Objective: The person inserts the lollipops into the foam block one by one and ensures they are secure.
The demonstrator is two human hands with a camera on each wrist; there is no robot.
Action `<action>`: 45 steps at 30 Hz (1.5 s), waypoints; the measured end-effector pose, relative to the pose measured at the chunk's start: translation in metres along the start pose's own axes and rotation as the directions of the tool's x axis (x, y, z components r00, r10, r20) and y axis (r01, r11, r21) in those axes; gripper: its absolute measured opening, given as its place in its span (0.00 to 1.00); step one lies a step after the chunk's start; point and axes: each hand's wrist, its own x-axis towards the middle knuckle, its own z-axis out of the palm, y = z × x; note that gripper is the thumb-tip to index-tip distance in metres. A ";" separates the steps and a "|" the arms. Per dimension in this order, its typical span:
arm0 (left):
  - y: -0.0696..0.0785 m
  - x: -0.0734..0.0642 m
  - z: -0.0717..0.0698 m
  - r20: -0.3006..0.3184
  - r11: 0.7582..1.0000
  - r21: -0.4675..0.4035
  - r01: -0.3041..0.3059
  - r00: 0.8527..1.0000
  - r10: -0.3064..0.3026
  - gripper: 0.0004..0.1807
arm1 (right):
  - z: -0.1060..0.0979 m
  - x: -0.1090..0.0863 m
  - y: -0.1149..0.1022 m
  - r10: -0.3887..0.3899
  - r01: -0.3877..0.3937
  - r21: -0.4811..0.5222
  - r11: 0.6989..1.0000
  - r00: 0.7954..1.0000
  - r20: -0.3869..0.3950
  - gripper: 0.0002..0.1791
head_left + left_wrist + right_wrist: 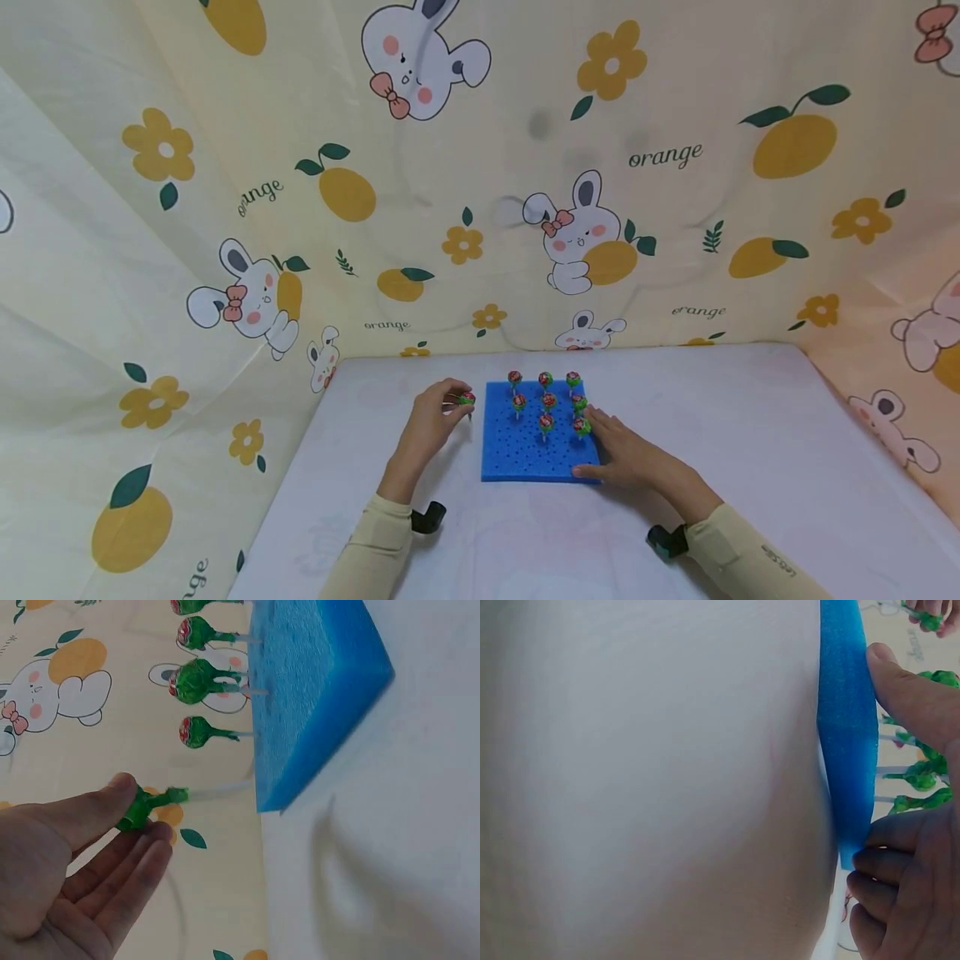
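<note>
My left hand (432, 421) pinches a lollipop (467, 398) by its wrapped head, just left of the blue foam board (517, 467). In the left wrist view this lollipop (136, 810) has a green wrapper, and its white stick points toward the board side. Several red-and-green lollipops (546, 422) stand upright in the board, sticks down, in rows toward the back and right. My right hand (626, 454) rests against the board's right edge, thumb over the top near the front corner, fingers beside the right-hand lollipops. Seen from the right wrist, the thumb (904, 690) lies on the board's face.
The board's top has many small holes, with bare ones at its front and left. A white-covered table (525, 542) lies under it. Behind and at the sides hangs a cream curtain (510, 167) printed with rabbits and oranges. Each wrist wears a black camera (429, 517).
</note>
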 end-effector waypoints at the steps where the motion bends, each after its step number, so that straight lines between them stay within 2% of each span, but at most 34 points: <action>1: 0.001 -0.001 0.001 -0.002 1.000 -0.002 -0.006 1.000 0.006 0.16 | 0.000 0.000 0.000 -0.002 0.002 0.003 1.000 1.000 0.001 0.65; 8: 0.008 -0.004 0.013 -0.014 0.997 -0.017 -0.080 0.997 0.080 0.15 | -0.001 -0.001 0.000 -0.008 0.008 0.000 1.000 1.000 -0.010 0.65; 12: 0.012 -0.006 0.020 0.004 0.992 -0.039 -0.118 0.993 0.118 0.16 | -0.001 -0.002 -0.001 -0.013 0.013 0.001 1.000 1.000 -0.012 0.65; 21: 0.020 -0.009 0.035 0.063 0.991 -0.067 -0.114 0.991 0.118 0.16 | 0.001 0.000 0.001 0.000 0.000 0.003 1.000 1.000 -0.001 0.66; 34: 0.021 -0.006 0.047 0.078 0.991 -0.065 -0.117 0.989 0.122 0.15 | 0.000 -0.001 -0.001 0.005 -0.005 0.014 1.000 1.000 -0.005 0.66; 45: 0.021 -0.004 0.055 0.076 0.995 -0.042 -0.091 0.993 0.094 0.15 | 0.001 -0.001 0.000 0.001 -0.001 0.024 1.000 1.000 -0.006 0.65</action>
